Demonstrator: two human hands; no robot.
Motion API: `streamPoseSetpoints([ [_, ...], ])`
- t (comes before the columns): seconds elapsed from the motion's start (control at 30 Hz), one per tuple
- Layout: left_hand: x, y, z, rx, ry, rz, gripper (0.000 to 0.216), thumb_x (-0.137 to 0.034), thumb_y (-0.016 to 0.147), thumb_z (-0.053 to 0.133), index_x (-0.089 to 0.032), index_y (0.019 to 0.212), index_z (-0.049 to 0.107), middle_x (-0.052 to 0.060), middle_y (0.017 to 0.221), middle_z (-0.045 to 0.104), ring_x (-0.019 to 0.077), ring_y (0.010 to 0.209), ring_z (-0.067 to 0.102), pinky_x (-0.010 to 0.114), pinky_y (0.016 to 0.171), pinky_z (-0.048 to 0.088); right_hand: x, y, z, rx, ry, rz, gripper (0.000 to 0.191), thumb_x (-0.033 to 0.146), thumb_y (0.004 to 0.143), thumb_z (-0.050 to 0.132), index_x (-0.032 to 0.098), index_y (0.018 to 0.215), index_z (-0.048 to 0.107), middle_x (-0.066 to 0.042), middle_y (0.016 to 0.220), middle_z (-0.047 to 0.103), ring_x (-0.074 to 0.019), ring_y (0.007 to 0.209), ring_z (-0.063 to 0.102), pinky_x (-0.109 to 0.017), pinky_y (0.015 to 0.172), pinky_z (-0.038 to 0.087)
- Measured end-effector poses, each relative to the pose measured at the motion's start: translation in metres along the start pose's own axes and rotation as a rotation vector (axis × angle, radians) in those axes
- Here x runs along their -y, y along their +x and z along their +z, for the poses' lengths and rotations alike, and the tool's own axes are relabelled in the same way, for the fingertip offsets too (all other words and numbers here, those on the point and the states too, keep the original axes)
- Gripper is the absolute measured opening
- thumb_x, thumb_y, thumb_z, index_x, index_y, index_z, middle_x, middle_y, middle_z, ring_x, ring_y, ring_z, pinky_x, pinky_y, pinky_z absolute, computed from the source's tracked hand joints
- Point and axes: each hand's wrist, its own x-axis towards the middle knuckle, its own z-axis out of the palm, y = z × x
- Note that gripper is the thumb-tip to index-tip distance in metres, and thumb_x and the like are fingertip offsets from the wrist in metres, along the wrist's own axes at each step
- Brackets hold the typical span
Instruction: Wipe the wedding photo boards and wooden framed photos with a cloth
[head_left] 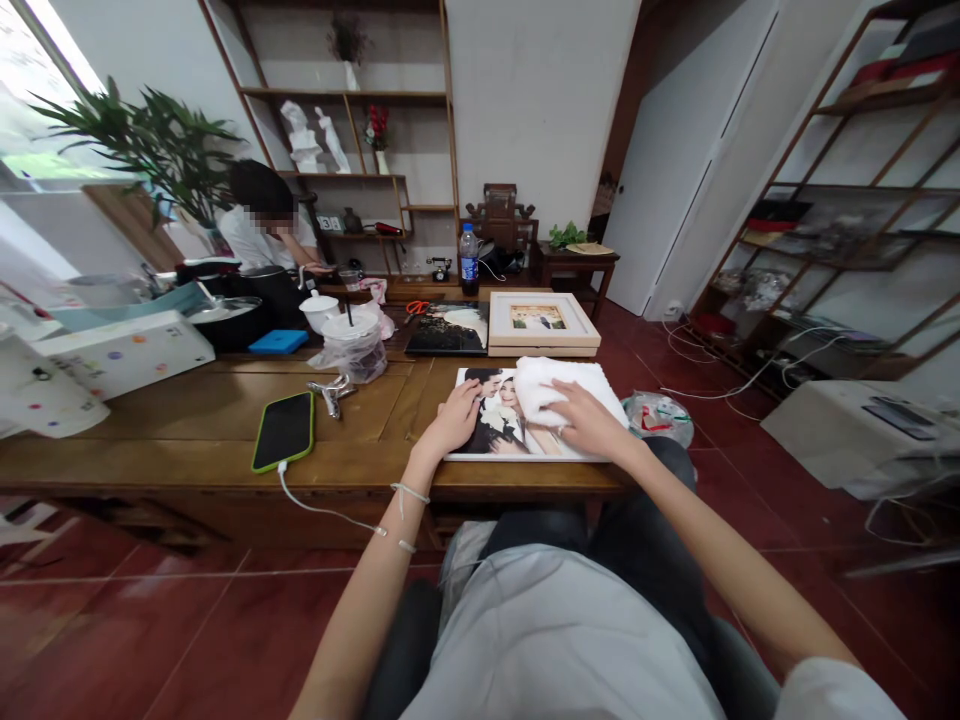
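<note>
A large photo panel [491, 420] of a couple lies flat at the table's front edge, right in front of me. On its left edge rests my left hand [454, 418], fingers stretched out flat. My right hand [589, 418] holds a folded white cloth [544, 385] against the panel's upper right, its fingers over the cloth's near side. The cloth and my hand hide much of the panel's right half. Just behind the panel are a pale framed picture [545, 345] and a dark glossy panel [442, 335] with orange-handled scissors [417, 307] near it.
On the wooden table [360, 400] lie a charging phone [283, 432], a bagged cup [352, 340], a blue box [279, 342] and a white carton [135, 355]. A bottle [469, 262] stands behind. Another person [266, 225] sits far left. A plastic bag [660, 418] hangs right.
</note>
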Motion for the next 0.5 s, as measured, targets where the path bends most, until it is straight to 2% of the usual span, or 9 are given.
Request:
streamPoseSetpoints([
  [0.13, 0.001, 0.0, 0.003, -0.013, 0.012, -0.029, 0.038, -0.023, 0.096, 0.035, -0.016, 0.129, 0.054, 0.015, 0.144, 0.046, 0.0252, 0.136, 0.039, 0.049, 0.112, 0.033, -0.028, 0.03, 0.009, -0.016, -0.011, 0.069, 0.046, 0.01, 0.08, 0.05, 0.014, 0.124, 0.063, -0.017, 0.138, 0.055, -0.0319, 0.138, 0.037, -0.053, 0.112, 0.03],
  [0.23, 0.003, -0.001, 0.004, -0.024, 0.002, -0.024, 0.038, -0.024, 0.097, 0.035, -0.017, 0.13, 0.054, 0.013, 0.145, 0.046, 0.0251, 0.137, 0.039, 0.051, 0.112, 0.032, -0.031, 0.032, 0.011, -0.035, -0.017, 0.086, 0.047, 0.01, 0.081, 0.049, 0.015, 0.125, 0.062, -0.016, 0.137, 0.056, -0.0298, 0.138, 0.038, -0.051, 0.113, 0.028],
  [0.37, 0.003, -0.001, 0.004, -0.039, -0.003, -0.01, 0.039, -0.025, 0.097, 0.035, -0.018, 0.13, 0.054, 0.013, 0.145, 0.047, 0.0239, 0.136, 0.04, 0.051, 0.111, 0.033, -0.016, 0.012, 0.007, 0.011, -0.024, 0.071, 0.049, 0.006, 0.076, 0.048, 0.013, 0.122, 0.064, -0.017, 0.137, 0.056, -0.0297, 0.139, 0.037, -0.053, 0.115, 0.024],
  [0.5, 0.001, -0.001, 0.006, -0.043, 0.018, -0.025, 0.04, -0.023, 0.096, 0.034, -0.018, 0.13, 0.054, 0.013, 0.145, 0.046, 0.0239, 0.137, 0.039, 0.05, 0.112, 0.033, 0.013, -0.022, -0.005, 0.05, 0.031, 0.025, 0.051, 0.003, 0.071, 0.049, 0.015, 0.117, 0.067, -0.016, 0.142, 0.052, -0.0297, 0.14, 0.035, -0.054, 0.116, 0.023],
])
